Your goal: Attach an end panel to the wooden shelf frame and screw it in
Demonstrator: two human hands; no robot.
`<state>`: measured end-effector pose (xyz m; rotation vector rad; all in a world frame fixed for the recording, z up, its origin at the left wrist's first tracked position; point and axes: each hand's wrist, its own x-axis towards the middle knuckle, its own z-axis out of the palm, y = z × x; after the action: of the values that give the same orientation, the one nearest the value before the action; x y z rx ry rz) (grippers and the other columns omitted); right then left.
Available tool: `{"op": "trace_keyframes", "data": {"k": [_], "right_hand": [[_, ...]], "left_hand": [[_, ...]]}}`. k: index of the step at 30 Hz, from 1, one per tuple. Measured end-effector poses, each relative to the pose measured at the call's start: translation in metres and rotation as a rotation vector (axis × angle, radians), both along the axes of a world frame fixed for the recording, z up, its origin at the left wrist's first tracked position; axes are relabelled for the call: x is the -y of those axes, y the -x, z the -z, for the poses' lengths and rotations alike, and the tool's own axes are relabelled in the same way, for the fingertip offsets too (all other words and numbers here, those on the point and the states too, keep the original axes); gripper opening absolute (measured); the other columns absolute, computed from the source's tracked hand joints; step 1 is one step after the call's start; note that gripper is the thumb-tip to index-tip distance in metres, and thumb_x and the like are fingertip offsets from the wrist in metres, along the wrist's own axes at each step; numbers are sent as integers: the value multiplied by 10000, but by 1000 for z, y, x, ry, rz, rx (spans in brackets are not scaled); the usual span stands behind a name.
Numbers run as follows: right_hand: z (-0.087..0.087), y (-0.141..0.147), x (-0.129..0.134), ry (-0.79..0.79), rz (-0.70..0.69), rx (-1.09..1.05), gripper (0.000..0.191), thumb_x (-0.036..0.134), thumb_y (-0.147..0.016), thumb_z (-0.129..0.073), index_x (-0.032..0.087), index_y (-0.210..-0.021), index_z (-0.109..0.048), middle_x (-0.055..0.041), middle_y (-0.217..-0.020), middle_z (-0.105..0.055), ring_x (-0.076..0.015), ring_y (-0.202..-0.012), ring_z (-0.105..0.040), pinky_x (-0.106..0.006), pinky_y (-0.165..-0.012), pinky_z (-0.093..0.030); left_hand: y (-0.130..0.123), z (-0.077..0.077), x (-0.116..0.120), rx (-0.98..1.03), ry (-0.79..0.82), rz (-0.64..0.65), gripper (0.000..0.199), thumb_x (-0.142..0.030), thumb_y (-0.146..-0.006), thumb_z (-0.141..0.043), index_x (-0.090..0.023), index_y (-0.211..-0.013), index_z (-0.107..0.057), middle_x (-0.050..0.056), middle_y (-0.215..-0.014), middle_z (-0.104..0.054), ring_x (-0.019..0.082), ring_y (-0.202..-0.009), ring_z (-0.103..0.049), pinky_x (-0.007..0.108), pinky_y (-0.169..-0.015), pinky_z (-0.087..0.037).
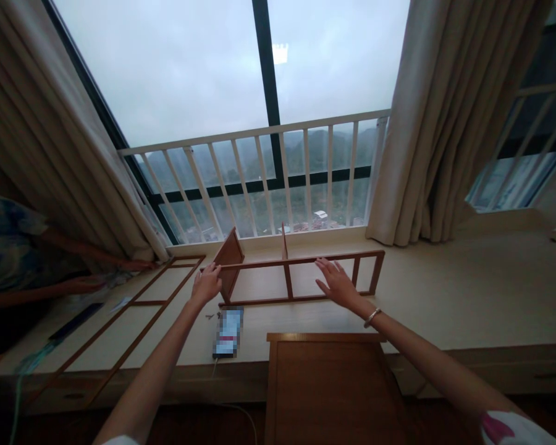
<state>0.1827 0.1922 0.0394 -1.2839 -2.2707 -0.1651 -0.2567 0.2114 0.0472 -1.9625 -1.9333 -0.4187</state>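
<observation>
A brown wooden frame [288, 281] with crosspieces stands on its long edge on the pale window ledge [426, 296]. Two boards are joined to it: a wider panel [229, 256] at its left end and a thin one [284, 242] near the middle, seen nearly edge-on. My left hand [207, 284] is closed on the frame's upper left corner, by the wider panel. Over the top rail, right of the middle, my right hand [337, 283] is open with fingers spread, its fingertips at the rail; whether they touch it is unclear.
A second ladder-like frame [139, 321] lies at the left, near another person's hands [86, 283]. A phone [228, 332] and small metal pieces [213, 316] lie before my left hand. Below is a brown wooden piece [327, 383]. White railing [259, 179] stands behind.
</observation>
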Motion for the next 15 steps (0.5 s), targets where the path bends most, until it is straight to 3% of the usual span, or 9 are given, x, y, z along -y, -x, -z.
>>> {"op": "trace_keyframes", "data": {"k": [5, 9, 12, 15], "right_hand": [[17, 3, 58, 623, -427, 216, 526, 530, -735, -400, 223, -1162, -393, -84, -1006, -570, -214, -868, -540, -316, -732, -371], [31, -7, 68, 842, -460, 310, 622, 630, -621, -464, 207, -1076, -473, -69, -903, -596, -216, -759, -554, -292, -610, -374], [35, -16, 60, 922, -455, 288, 627, 633, -620, -454, 183, -1055, -499, -69, -896, -593, -191, -729, -543, -264, -566, -366], [37, -25, 54, 1014, -466, 293, 573, 609, -647, -440, 143, -957, -560, -66, -844, -595, -162, -676, -529, -246, -541, -355]], "left_hand": [[-13, 0, 10, 16, -12, 41, 543, -193, -698, -403, -134, -1231, -324, 115, -1298, -315, 230, -1181, -293, 391, -950, -262], [-34, -7, 21, 50, -62, 132, 509, -177, -698, -388, -133, -1204, -358, 98, -1257, -377, 216, -1157, -335, 353, -947, -289], [-71, -37, 34, 104, -29, 184, 390, -192, -731, -359, -167, -1111, -446, 73, -1132, -500, 202, -1046, -452, 330, -874, -362], [-124, -89, 64, 193, 49, 218, 330, -308, -796, -293, -196, -1047, -475, 42, -855, -605, 181, -785, -565, 310, -687, -437]]}}
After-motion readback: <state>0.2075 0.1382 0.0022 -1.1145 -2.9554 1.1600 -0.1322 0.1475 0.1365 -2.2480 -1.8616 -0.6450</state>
